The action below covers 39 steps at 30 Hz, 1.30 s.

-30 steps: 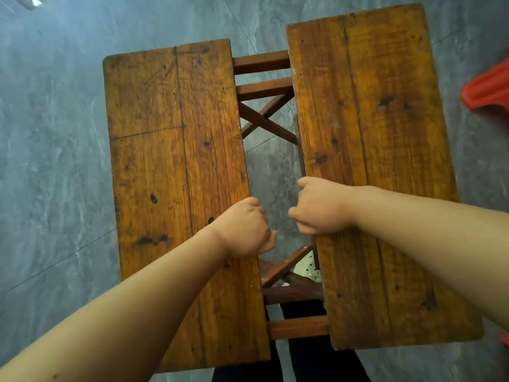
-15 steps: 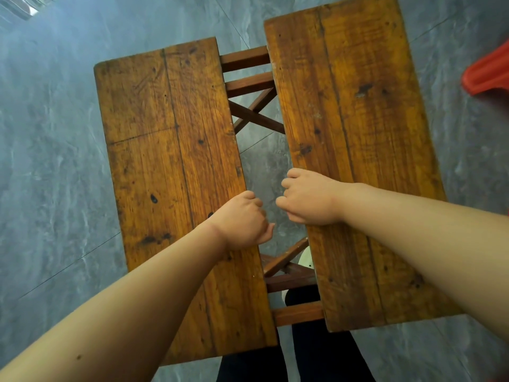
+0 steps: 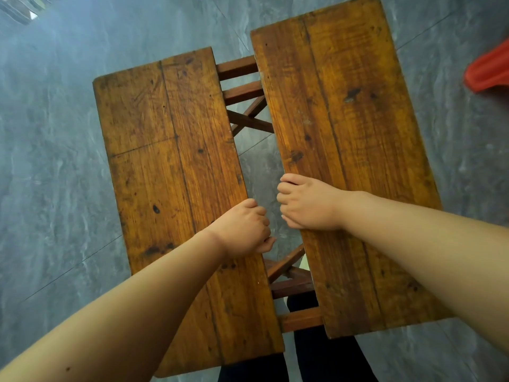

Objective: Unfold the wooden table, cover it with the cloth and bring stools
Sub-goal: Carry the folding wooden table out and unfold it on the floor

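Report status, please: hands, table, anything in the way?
Left hand grips left board inner edge. Right hand grips right board inner edge. Boards apart; only frame bars in the gap.

There was only the one camera, worn on the person's head, and it looked almost straight down. It hung close over the table [image 3: 170,161], whose two wooden halves filled most of the frame. The left hand [image 3: 242,227] and right hand [image 3: 305,205] reached in from the bottom edge to mid-frame. The wide lens took in grey floor [image 3: 55,188] all round.
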Tool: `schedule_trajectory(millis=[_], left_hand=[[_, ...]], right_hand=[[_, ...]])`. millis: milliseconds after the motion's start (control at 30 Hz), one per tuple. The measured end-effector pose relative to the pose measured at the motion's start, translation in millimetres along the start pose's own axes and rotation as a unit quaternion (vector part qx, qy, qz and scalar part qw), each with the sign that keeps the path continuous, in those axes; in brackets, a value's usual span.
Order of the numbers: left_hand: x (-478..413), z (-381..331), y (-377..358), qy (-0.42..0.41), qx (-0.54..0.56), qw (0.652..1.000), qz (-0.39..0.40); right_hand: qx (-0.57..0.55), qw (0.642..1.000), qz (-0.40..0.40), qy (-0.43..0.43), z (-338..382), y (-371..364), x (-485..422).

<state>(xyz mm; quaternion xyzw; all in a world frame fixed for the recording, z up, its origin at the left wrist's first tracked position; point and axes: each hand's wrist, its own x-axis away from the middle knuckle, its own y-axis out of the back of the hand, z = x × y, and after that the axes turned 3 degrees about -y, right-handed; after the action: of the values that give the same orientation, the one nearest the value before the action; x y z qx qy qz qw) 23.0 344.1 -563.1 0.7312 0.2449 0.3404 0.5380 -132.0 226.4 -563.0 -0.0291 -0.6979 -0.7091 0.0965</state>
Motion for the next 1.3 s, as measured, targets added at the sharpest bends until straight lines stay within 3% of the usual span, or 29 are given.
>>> schedule_trajectory(millis=[500,767,1000,1167,1300], left_hand=[[-19.1,0.0,-2.5,0.045,0.063,0.994,0.074],[-27.9,5.7,-11.9,0.006,0.050,0.998,0.045],[-17.0,10.0,-8.8,-0.029,0.052,0.998,0.014],[-15.4,12.6,-12.4,-0.052,0.017,0.998,0.013],[-10.6,14.1,-14.2,-0.054,0.030,0.998,-0.002]], right_hand=[[-0.050,0.991,0.124,-0.006,-0.7,2.4,-21.9],[-0.033,0.984,0.174,0.019,-9.6,1.5,-23.8],[-0.036,0.988,0.151,0.013,-10.0,1.9,-9.3],[-0.015,0.981,0.196,0.010,-12.0,-0.9,4.7],[-0.046,0.988,0.148,0.017,-14.7,-4.5,6.0]])
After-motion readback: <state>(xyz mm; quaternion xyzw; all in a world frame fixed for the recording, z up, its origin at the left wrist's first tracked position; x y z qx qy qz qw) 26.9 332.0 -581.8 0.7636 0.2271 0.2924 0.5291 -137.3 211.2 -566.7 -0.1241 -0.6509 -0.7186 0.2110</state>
